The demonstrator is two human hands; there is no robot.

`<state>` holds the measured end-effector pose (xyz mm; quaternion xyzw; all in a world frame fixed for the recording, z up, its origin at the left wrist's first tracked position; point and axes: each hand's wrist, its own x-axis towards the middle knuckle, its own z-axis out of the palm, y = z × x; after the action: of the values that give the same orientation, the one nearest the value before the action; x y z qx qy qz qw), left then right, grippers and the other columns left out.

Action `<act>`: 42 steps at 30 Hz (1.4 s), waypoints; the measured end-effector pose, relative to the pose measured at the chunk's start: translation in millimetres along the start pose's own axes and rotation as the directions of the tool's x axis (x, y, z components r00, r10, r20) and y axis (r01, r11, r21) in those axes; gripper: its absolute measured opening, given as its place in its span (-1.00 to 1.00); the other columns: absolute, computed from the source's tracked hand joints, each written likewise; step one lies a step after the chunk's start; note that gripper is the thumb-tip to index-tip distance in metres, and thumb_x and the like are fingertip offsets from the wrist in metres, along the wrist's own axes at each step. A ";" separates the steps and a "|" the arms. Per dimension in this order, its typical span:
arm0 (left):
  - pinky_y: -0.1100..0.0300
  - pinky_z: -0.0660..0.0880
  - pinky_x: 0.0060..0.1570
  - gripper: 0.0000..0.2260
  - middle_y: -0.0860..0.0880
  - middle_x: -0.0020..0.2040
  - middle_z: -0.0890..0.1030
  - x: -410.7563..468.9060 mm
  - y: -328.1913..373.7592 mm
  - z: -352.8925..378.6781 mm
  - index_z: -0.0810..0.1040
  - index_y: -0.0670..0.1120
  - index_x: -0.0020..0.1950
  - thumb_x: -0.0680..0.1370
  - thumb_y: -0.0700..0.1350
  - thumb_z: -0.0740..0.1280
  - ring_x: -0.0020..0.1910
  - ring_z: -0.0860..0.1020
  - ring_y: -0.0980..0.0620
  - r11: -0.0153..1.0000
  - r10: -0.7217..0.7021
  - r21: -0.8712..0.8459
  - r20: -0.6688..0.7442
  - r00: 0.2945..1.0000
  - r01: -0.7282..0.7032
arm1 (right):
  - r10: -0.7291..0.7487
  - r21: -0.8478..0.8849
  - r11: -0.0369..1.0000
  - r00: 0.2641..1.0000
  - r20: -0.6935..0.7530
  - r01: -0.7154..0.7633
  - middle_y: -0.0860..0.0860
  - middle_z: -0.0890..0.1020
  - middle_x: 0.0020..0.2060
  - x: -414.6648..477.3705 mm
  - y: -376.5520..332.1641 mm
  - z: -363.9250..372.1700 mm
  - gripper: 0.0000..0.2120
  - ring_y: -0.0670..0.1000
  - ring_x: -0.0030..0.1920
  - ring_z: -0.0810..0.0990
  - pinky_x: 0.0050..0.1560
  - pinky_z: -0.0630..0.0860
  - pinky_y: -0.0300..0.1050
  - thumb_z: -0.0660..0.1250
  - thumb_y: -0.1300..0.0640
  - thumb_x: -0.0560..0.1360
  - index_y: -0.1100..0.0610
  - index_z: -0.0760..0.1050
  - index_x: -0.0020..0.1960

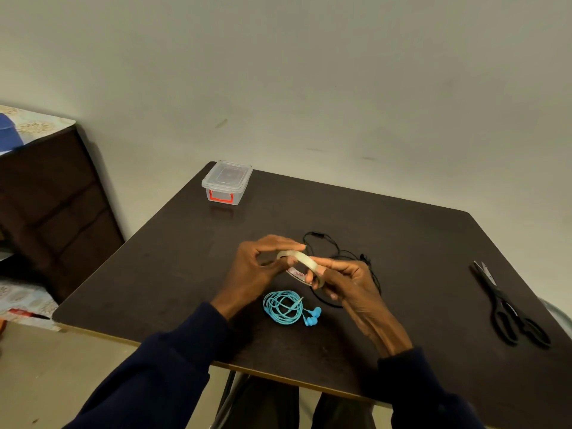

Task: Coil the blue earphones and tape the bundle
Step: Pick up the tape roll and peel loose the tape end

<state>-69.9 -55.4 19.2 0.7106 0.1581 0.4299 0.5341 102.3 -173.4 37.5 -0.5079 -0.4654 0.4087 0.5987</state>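
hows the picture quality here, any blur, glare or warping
Head view: dim, warm light, no strong glare; the black earphones and scissors nearly merge with the dark table; wide-angle distortion skews the table's edges; the left hand and right hand on the tape roll look slightly soft; the blue earphones stand out.

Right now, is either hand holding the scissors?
No, the scissors lie on the table's right side while the left hand and right hand hold the tape roll.
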 end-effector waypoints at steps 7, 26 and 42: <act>0.18 0.61 -0.01 -0.84 -0.03 0.00 0.71 3.1 -0.6 -1.3 0.74 -0.09 0.08 0.52 -0.24 0.46 0.01 0.67 -0.07 0.997 0.073 0.027 0.004 0.997 -0.073 | 0.010 -0.066 0.998 1.000 0.003 -0.009 0.19 0.72 -0.24 2.9 3.0 -3.1 -0.73 0.06 -0.41 0.41 -0.46 0.34 -0.30 0.30 0.32 0.58 0.06 0.74 0.01; 0.22 0.58 -0.03 -0.83 0.00 -0.03 0.72 2.5 -16.5 -3.9 0.74 0.06 0.05 0.49 -0.14 0.52 -0.02 0.68 -0.04 0.994 0.107 0.004 -0.033 0.994 -0.107 | 0.037 -0.071 0.997 0.999 -0.020 -0.038 0.12 0.62 -0.40 0.3 14.3 1.9 -0.77 -0.08 -0.47 0.41 -0.48 0.28 -0.29 0.40 0.10 0.42 0.24 0.73 -0.11; 0.18 0.59 0.00 -0.85 -0.02 -0.05 0.71 -4.6 -8.4 0.4 0.75 -0.10 0.03 0.48 -0.24 0.51 -0.01 0.66 -0.05 0.992 0.094 0.084 -0.033 0.995 -0.091 | 0.056 -0.004 0.998 0.997 -0.045 -0.057 0.14 0.62 -0.42 1.1 23.3 -1.3 -0.75 -0.05 -0.51 0.36 -0.52 0.23 -0.29 0.44 0.09 0.41 0.29 0.71 -0.13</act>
<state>-70.3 -55.6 9.6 0.7305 0.1527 0.4603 0.4808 103.4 -169.1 14.6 -0.5316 -0.4384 0.4127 0.5958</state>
